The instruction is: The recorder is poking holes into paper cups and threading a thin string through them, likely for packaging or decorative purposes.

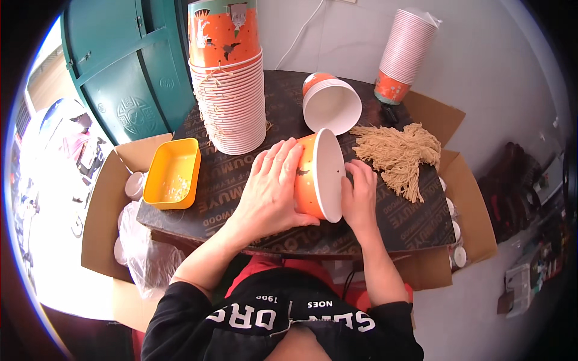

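Observation:
My left hand (273, 183) is wrapped round the outside of an orange paper bucket (308, 198), which is tipped on its side above the table with its white mouth facing right. A small dark hole shows in its white inner side. At the mouth of the bucket is my right hand (360, 195), its fingers curled in and its thumb against the rim; whatever it pinches is too small to make out. To the right lies a heap of tan strings (397, 155). Behind the bucket another white-lined paper bucket (332, 108) rests on its side.
A tall stack of paper buckets (232, 102) with strings hanging from it stands at the back left. Near it is a yellow tray (153, 198) with small clear bits. Another stack of paper buckets (404, 54) leans at the back right. Cardboard boxes (99, 240) flank the dark table (241, 237).

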Available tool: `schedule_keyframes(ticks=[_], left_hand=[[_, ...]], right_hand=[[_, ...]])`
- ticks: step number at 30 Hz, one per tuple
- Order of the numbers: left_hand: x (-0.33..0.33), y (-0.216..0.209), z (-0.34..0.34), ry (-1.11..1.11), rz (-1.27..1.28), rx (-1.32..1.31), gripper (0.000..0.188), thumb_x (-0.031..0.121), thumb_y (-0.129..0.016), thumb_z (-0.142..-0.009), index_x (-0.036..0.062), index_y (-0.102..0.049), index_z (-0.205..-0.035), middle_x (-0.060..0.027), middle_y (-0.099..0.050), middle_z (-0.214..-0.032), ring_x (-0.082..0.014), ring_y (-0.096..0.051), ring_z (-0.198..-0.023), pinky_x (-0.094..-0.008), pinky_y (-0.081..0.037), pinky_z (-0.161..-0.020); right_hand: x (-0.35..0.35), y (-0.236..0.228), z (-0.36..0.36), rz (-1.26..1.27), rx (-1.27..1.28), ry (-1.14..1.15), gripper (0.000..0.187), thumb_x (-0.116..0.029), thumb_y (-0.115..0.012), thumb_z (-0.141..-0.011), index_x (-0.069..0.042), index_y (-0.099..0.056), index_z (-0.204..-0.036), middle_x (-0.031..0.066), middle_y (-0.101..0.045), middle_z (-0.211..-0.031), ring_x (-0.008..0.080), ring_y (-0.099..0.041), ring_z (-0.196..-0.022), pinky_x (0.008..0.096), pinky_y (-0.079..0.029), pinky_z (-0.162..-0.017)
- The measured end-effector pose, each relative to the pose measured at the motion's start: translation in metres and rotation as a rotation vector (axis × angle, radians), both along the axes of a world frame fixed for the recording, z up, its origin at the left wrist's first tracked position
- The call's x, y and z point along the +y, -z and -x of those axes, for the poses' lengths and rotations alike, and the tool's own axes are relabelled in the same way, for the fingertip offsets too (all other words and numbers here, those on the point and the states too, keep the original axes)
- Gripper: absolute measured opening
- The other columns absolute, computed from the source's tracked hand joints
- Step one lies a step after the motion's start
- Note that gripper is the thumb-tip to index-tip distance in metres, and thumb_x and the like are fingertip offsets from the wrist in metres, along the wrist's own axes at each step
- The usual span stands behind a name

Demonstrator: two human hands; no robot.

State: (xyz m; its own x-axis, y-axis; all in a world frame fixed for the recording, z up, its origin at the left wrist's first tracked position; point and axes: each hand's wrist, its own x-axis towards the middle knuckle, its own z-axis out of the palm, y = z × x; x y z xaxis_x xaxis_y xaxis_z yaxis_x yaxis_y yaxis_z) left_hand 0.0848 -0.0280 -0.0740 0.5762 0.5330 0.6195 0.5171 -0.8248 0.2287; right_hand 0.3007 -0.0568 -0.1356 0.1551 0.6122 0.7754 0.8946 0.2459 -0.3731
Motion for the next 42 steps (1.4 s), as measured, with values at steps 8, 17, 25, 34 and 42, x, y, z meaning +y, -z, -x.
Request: schedule_keyframes(ticks=[8,17,25,34,42], left_hand=[[-0.011,0.007,-0.020,0.035,-0.069,0.005,0.120,0.043,-0.092,-0.047,-0.0027,-0.037,-0.144,-0.0240,-0.041,-0.145,-0.0408,-0.038,-0.136,-0.0559,-0.025,-0.113],[-0.006,0.030,-0.019,0.209,-0.041,-0.194,0.082,0.020,-0.091,-0.058,0.0028,-0.049,-0.127,-0.0263,-0.037,-0.145,-0.0451,-0.037,-0.137,-0.0647,-0.019,-0.113],[-0.013,0.053,-0.017,0.340,0.014,-0.430,0.037,-0.010,-0.078,-0.069,0.0027,-0.055,-0.095,-0.0193,-0.046,-0.121,-0.0480,-0.042,-0.134,-0.0514,-0.050,-0.098],[-0.022,0.058,-0.012,0.252,-0.026,-0.483,0.027,-0.010,-0.069,-0.081,-0.0001,-0.056,-0.102,-0.0224,-0.055,-0.119,-0.0465,-0.051,-0.128,-0.0530,-0.046,-0.104],[-0.022,0.059,-0.008,0.238,-0.089,-0.473,0.029,-0.014,-0.067,-0.076,-0.0014,-0.055,-0.099,-0.0219,-0.057,-0.117,-0.0456,-0.055,-0.125,-0.0536,-0.046,-0.105]], right_hand=[[-0.057,-0.033,0.036,0.280,1.061,-0.872,0.029,-0.022,-0.054,-0.104,0.004,-0.058,-0.115,0.0040,-0.063,-0.105,0.0079,-0.057,-0.095,0.0241,-0.047,-0.087],[-0.056,0.006,0.050,0.133,1.269,-0.795,0.020,-0.012,-0.062,-0.099,0.004,-0.058,-0.111,0.0043,-0.064,-0.104,0.0074,-0.059,-0.091,0.0223,-0.048,-0.083],[-0.051,0.015,0.067,0.078,1.323,-0.830,0.018,-0.009,-0.064,-0.097,0.002,-0.059,-0.110,0.0031,-0.064,-0.104,0.0061,-0.058,-0.091,0.0213,-0.047,-0.084],[-0.052,0.021,0.084,0.006,1.031,-0.739,0.010,-0.003,-0.063,-0.097,0.000,-0.058,-0.104,-0.0016,-0.059,-0.096,0.0043,-0.050,-0.078,0.0197,-0.043,-0.071],[-0.052,0.021,0.088,-0.029,0.766,-0.581,0.010,0.000,-0.066,-0.092,0.000,-0.057,-0.097,0.0048,-0.058,-0.091,0.0107,-0.051,-0.071,0.0232,-0.043,-0.063]])
